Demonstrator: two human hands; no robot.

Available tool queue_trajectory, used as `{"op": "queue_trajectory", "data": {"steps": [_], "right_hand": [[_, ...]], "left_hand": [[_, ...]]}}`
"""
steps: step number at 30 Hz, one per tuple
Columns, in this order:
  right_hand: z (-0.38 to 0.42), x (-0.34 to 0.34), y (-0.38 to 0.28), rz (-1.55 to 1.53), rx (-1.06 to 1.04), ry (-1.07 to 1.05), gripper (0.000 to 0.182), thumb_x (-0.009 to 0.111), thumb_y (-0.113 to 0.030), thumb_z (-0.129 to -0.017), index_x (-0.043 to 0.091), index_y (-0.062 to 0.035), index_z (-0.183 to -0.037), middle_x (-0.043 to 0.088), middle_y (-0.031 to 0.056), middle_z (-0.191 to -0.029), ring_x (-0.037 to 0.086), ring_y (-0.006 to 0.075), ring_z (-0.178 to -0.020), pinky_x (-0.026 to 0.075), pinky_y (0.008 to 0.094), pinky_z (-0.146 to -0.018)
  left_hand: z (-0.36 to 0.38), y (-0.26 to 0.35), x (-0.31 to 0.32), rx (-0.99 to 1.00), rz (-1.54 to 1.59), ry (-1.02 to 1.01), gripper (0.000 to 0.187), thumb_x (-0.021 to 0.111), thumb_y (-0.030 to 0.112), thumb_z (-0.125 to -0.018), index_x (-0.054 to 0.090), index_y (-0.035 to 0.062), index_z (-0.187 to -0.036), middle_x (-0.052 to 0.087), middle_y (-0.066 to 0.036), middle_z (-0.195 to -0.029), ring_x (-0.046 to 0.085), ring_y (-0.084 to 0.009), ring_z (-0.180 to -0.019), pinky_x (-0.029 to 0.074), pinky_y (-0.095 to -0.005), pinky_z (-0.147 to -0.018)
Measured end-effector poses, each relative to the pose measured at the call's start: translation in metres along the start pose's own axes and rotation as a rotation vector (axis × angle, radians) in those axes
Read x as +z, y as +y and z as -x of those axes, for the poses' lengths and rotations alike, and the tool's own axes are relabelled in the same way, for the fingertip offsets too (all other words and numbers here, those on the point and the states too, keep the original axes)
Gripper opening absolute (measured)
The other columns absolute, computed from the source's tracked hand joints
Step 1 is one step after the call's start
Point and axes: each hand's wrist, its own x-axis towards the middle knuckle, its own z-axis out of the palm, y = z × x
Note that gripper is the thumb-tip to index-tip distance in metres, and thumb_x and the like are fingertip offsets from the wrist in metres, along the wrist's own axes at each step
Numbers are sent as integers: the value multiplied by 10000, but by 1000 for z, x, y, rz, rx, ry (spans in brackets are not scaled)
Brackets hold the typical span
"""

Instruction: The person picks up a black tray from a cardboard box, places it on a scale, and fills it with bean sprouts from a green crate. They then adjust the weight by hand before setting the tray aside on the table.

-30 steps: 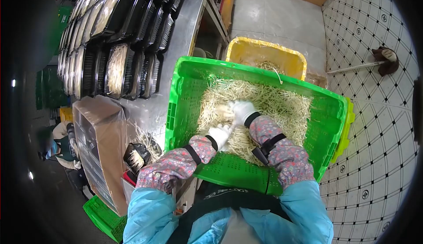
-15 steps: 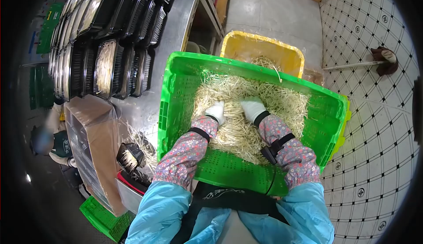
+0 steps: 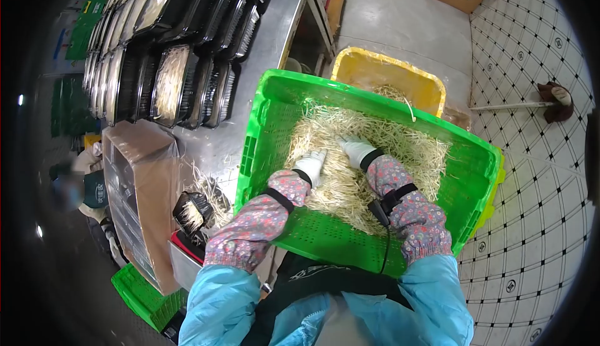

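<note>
A pile of pale bean sprouts [image 3: 340,186] lies in a large green perforated crate [image 3: 325,236] in front of me. My left hand [image 3: 310,166], in a white glove, rests on the left part of the pile with its fingers stretched out over the sprouts. Slightly farther away and to the right, my right hand [image 3: 358,152], also gloved, touches the sprouts. Its fingers are extended and apart, the tips partly among the strands. Neither hand lifts a bunch.
Behind the crate stands a yellow tub [image 3: 390,74] with some sprouts. To the left, stacked black trays [image 3: 209,90] occupy a metal table [image 3: 275,24]. A cardboard box [image 3: 140,202], a small black tray [image 3: 190,211] and a scale are nearer. Another person [image 3: 94,190] is at far left.
My left hand has shifted slightly nearer to me and its fingers show more. My right hand has come partly out of the sprouts. The whole view has shifted a little.
</note>
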Motion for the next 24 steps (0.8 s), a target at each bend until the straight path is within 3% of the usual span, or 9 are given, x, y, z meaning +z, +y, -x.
{"op": "queue_trajectory", "data": {"steps": [4, 6, 7, 11, 12, 17, 20, 22, 24], "right_hand": [[-14, -29, -2, 22, 2, -131, 631, 579, -122, -785, 423, -72, -1393, 438, 198, -1414, 439, 348, -1297, 348, 420, -1081], [-37, -9, 4, -114, 8, 118, 588, 594, -220, -808, 463, -39, -1352, 505, 211, -1341, 479, 355, -1253, 381, 395, -1054], [-47, 12, 3, -68, 31, 233, 692, 657, -427, -784, 489, -3, -1304, 568, 211, -1257, 535, 344, -1188, 412, 389, -1016], [6, -8, -68, 153, 57, -22, 1038, 695, -710, -618, 474, 30, -1312, 610, 185, -1133, 587, 303, -1082, 431, 383, -971], [19, -8, -83, 204, 42, -82, 1179, 740, -701, -569, 355, 41, -1400, 566, 232, -1202, 553, 344, -1139, 408, 429, -1005], [60, 44, -114, 513, -22, 169, 1271, 813, -623, -511, 228, -24, -1466, 359, 280, -1417, 383, 412, -1300, 264, 610, -1056], [53, 59, -120, 512, 33, 231, 1212, 851, -532, -521, 251, -60, -1463, 341, 240, -1446, 406, 434, -1251, 289, 614, -1026], [36, 65, -110, 556, 35, 359, 1125, 849, -438, -571, 267, -54, -1454, 452, 223, -1357, 483, 390, -1193, 354, 571, -996], [18, 53, -97, 278, 108, 143, 1043, 828, -309, -602, 278, -47, -1449, 559, 185, -1224, 563, 340, -1100, 428, 505, -935]], "left_hand": [[51, 3, -58, -43, 319, 137, 527, 689, 233, -784, 558, 39, -1256, 610, -226, -1185, 581, -384, -1099, 464, -409, -959], [76, 3, -75, -40, 585, 292, 392, 644, 196, -871, 585, 49, -1230, 663, -174, -1118, 655, -242, -1007, 502, -310, -878], [94, 6, -88, -41, 702, 366, 362, 626, 151, -887, 584, 30, -1226, 672, -159, -1104, 654, -207, -991, 501, -294, -872], [171, -5, -109, -51, 945, 754, 300, 558, 40, -932, 564, -43, -1220, 676, -148, -1073, 649, -187, -980, 505, -285, -869], [195, -11, -112, -123, 963, 817, 300, 550, 42, -940, 555, -55, -1224, 671, -157, -1081, 648, -198, -987, 505, -291, -875], [274, -71, -64, -406, 960, 1387, 367, 547, 32, -931, 510, -43, -1289, 598, -154, -1242, 573, -216, -1139, 443, -316, -984], [308, -108, -29, -556, 897, 1562, 464, 568, 27, -915, 435, -45, -1354, 491, -176, -1365, 485, -244, -1247, 371, -348, -1064], [329, -119, -16, -802, 600, 1559, 503, 602, 42, -897, 429, -31, -1363, 462, -178, -1390, 453, -260, -1274, 345, -362, -1080], [354, -151, 14, -964, 477, 1560, 560, 675, 82, -849, 447, -24, -1350, 483, -176, -1346, 471, -279, -1223, 345, -375, -1069]]}}
